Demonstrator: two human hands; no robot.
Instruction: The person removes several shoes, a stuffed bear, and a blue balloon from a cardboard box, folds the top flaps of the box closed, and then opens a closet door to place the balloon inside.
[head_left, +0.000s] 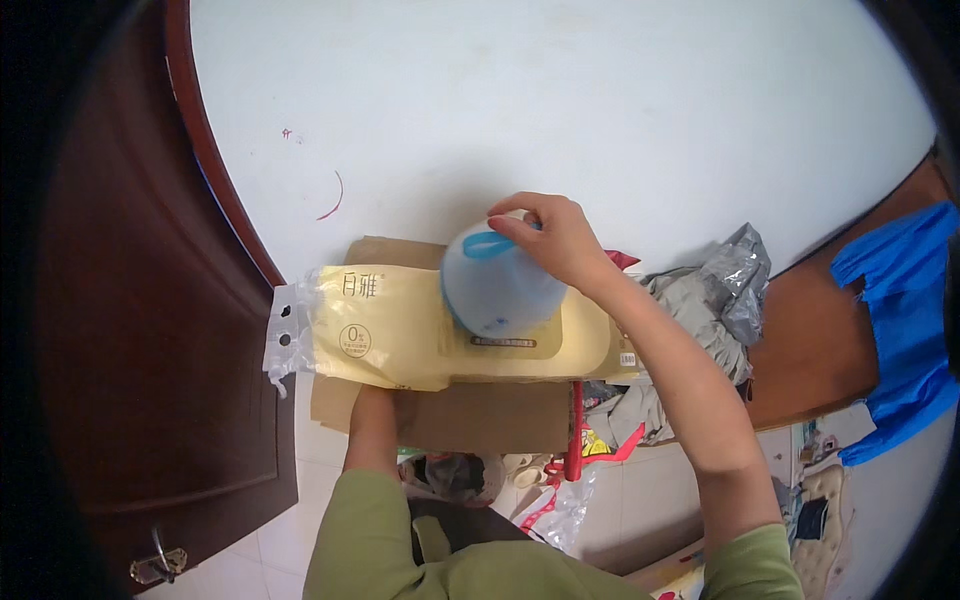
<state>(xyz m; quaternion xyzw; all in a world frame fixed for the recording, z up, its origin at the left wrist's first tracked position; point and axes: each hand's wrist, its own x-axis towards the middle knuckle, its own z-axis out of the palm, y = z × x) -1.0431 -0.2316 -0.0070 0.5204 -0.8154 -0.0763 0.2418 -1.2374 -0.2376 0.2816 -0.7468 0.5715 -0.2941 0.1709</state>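
Note:
My right hand (551, 236) has its thumb and fingers pinched at the upper edge of a round translucent plastic container (502, 296) with a blue strap loop (487, 244). The container is on top of a yellow plastic package (390, 322) that bears printed writing. Beneath the package is a brown cardboard box (487, 416), its flaps showing in front and behind. My left forearm (373, 431) reaches under the front edge of the package, which hides my left hand and whatever it touches.
A dark wooden door (180, 360) is on the left, and a white wall (525, 97) rises behind the box. Crumpled grey plastic bags (712, 300) lie to the right. Beyond them a blue cloth (911, 330) hangs over a brown wooden surface (817, 352). Below, shoes (529, 469) sit on the tiled floor.

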